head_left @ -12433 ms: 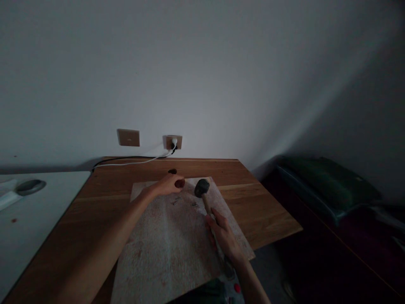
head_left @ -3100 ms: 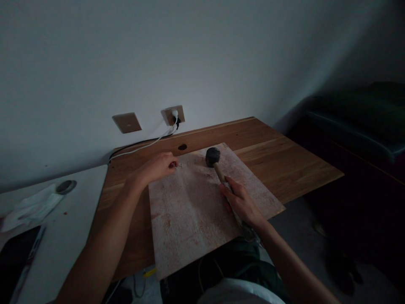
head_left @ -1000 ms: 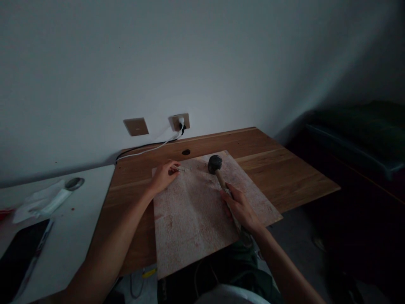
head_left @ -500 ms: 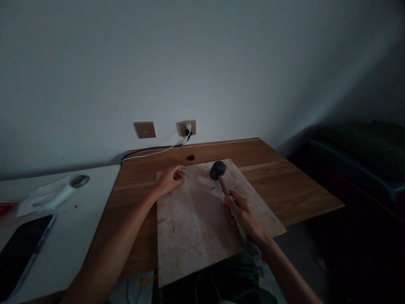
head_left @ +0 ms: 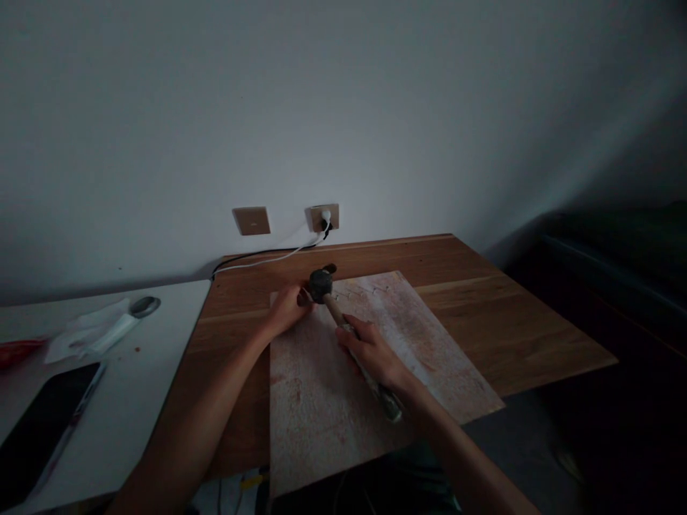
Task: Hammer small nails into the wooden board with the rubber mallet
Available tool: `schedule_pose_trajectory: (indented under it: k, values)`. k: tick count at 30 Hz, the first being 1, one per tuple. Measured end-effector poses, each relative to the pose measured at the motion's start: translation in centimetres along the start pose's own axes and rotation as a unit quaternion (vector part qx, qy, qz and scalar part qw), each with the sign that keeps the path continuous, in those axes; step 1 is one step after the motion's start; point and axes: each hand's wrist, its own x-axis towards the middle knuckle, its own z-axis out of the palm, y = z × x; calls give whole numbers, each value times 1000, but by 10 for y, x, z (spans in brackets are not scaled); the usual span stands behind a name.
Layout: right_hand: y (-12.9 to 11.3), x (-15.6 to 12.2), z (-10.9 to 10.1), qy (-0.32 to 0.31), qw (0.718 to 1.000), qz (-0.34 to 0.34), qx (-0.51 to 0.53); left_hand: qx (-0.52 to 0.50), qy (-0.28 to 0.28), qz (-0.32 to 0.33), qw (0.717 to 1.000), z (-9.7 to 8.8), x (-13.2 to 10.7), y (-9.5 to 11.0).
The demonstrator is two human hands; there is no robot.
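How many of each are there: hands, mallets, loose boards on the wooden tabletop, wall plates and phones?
Hands: 2, left hand and right hand
Mallet: 1
Loose board: 1
Wall plates: 2, plain plate and socket plate
Phone: 1
Total: 7

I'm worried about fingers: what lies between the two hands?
The mallet, its black head and upper handle, plus some of the board, in the head view.

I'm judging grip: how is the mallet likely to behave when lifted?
The mallet is probably head-heavy: its bulky dark head tops a slim handle. Gripped partway along by the right hand, it may tip head-down if held loosely. The straight handle looks wooden, so should stay stiff.
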Motion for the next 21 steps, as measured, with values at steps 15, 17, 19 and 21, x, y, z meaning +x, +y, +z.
schedule_pose_trajectory:
  k: [15, 17, 19, 21]
  values:
    - [8, -39, -22, 46, 998, 39, -10, -14, -27, 10, 1000, -1, 0, 3]
    - [15, -52, -35, 65, 996, 48, -20, 4, -10, 26, 1000, -2, -1, 3]
    - [23, -60, -46, 75, 995, 52, -36, 28, 13, 48, 998, -2, -4, 4]
    - [30, -65, -53, 82, 994, 54, -37, 50, 33, 77, 995, 0, -8, 10]
